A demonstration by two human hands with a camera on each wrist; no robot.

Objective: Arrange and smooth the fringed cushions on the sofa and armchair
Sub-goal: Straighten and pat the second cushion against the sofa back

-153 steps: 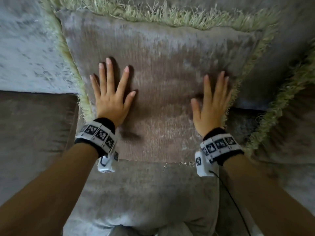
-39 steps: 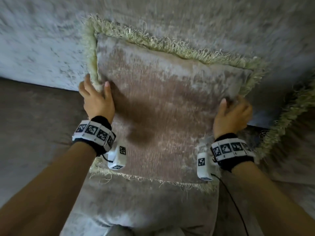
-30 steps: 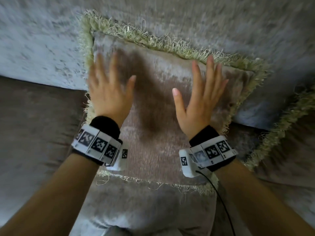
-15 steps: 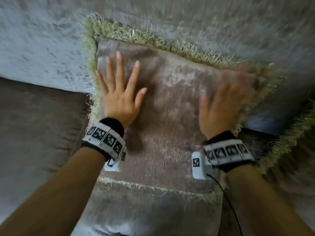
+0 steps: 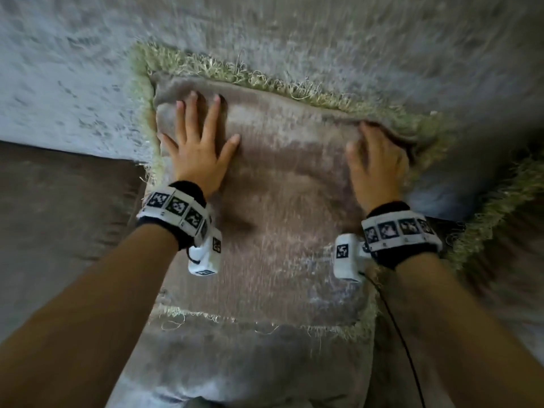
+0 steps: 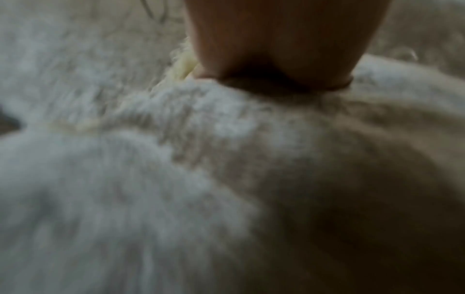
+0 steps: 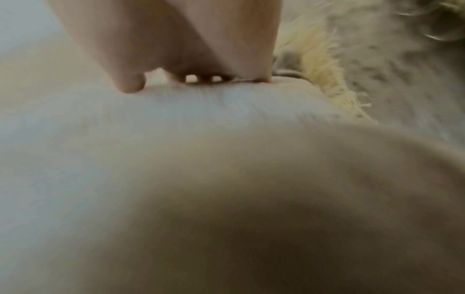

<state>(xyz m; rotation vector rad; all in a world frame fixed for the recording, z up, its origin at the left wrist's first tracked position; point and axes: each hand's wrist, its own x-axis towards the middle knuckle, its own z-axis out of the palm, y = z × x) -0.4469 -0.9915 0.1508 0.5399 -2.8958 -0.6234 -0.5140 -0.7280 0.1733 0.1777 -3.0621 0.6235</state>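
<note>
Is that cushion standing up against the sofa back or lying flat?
Leaning upright: the cushion rests against the sofa back, bottom fringe on the seat.

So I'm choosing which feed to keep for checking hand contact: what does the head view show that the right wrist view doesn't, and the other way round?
Only the head view shows the whole fringed cushion, the left hand flat with fingers spread on its upper left, a second fringed cushion at the right edge, and the sofa back.

Only the right wrist view shows the underside of the right hand, with small gaps of light between it and the fabric.

Both show the right hand on the cushion's upper right corner, beside the pale fringe.
</note>
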